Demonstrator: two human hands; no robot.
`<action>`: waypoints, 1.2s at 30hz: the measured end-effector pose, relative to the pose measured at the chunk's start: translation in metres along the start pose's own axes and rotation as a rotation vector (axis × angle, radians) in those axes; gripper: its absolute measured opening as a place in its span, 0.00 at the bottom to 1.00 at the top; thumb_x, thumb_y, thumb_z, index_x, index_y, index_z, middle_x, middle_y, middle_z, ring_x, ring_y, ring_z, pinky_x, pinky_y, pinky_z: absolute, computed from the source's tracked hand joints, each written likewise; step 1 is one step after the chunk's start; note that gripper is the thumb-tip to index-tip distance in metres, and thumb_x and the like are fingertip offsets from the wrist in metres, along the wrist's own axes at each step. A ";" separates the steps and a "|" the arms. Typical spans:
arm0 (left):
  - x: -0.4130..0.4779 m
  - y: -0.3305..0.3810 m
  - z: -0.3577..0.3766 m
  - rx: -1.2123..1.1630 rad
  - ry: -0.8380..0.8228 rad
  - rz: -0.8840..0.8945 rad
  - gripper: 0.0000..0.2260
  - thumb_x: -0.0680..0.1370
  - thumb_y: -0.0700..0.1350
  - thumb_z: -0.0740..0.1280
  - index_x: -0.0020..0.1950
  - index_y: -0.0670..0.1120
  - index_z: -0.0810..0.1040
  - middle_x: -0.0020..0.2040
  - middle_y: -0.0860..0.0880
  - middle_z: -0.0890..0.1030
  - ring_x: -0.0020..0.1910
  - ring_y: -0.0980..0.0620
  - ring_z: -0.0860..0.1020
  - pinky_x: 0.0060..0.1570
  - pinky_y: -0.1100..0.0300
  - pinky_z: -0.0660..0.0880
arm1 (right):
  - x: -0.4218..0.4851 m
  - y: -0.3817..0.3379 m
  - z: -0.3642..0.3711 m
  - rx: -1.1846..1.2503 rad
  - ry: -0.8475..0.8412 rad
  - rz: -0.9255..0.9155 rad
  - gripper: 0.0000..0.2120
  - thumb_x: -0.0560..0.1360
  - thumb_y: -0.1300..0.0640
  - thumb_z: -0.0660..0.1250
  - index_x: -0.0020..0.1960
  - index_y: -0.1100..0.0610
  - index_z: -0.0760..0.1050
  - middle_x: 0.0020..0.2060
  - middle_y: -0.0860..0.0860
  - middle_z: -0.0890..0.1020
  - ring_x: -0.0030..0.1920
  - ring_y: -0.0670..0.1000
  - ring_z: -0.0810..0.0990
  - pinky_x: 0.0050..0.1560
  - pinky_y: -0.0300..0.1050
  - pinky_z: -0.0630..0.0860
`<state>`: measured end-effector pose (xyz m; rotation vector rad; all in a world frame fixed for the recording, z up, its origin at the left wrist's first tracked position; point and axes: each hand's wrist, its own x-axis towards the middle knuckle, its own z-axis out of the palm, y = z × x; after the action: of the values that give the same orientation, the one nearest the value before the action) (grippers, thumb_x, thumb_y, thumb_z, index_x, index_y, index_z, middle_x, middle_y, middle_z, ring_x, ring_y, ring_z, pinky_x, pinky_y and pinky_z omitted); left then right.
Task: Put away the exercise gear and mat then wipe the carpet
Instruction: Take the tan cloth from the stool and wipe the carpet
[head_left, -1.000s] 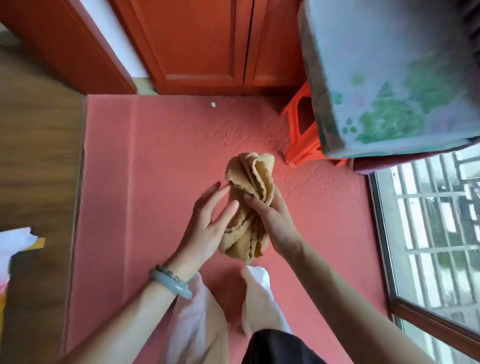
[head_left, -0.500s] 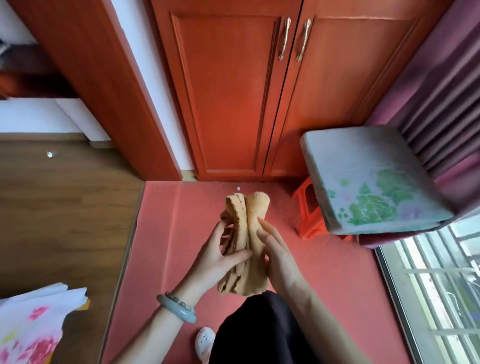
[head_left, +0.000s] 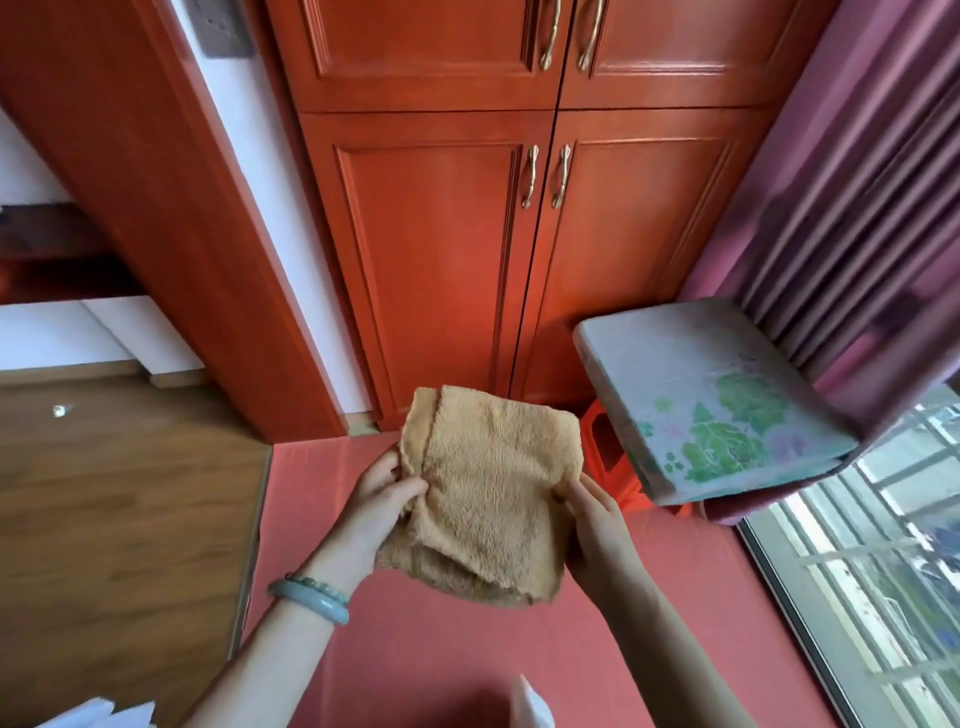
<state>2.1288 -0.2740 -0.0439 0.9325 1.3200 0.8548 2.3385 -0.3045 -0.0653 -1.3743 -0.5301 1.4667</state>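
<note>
A tan fluffy cloth (head_left: 488, 493), folded into a rough square, is held up flat in front of me above the red carpet (head_left: 452, 660). My left hand (head_left: 379, 501) pinches its left edge, thumb on top. My right hand (head_left: 592, 525) grips its right edge from below. The far part of the carpet is hidden behind the cloth. No exercise gear or mat shows.
A red wooden cabinet (head_left: 519, 234) with closed doors stands straight ahead. A cushioned seat (head_left: 711, 405) on an orange stool (head_left: 602, 447) sits at the right, under purple curtains (head_left: 857, 208). A window (head_left: 883, 545) borders the carpet's right side. Wood floor (head_left: 114, 519) lies left.
The cloth went from a bunched, upright roll to a spread, flat square between my hands. My view has tilted up from the carpet to the cabinet doors.
</note>
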 end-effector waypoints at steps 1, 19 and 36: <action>0.005 0.004 0.001 -0.013 -0.007 -0.012 0.15 0.75 0.32 0.62 0.53 0.48 0.80 0.46 0.45 0.84 0.47 0.49 0.82 0.47 0.55 0.77 | 0.003 -0.003 0.001 0.032 0.001 0.007 0.14 0.72 0.65 0.59 0.31 0.53 0.67 0.28 0.50 0.64 0.30 0.48 0.63 0.31 0.43 0.58; 0.192 0.092 0.095 0.078 -0.232 -0.056 0.12 0.74 0.28 0.61 0.50 0.42 0.77 0.40 0.44 0.82 0.40 0.50 0.80 0.38 0.60 0.75 | 0.142 -0.102 -0.054 0.216 0.060 -0.061 0.10 0.74 0.68 0.60 0.51 0.62 0.78 0.44 0.58 0.82 0.44 0.55 0.81 0.42 0.47 0.78; 0.373 0.154 0.253 0.155 -0.663 -0.097 0.16 0.73 0.26 0.60 0.55 0.41 0.77 0.48 0.41 0.82 0.43 0.50 0.82 0.39 0.61 0.77 | 0.245 -0.172 -0.135 0.317 0.447 -0.180 0.13 0.74 0.69 0.62 0.55 0.59 0.77 0.44 0.54 0.84 0.45 0.52 0.82 0.43 0.48 0.79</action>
<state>2.4094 0.1111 -0.0470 1.1369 0.8472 0.3164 2.5652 -0.0668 -0.0697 -1.3076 -0.1222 1.0040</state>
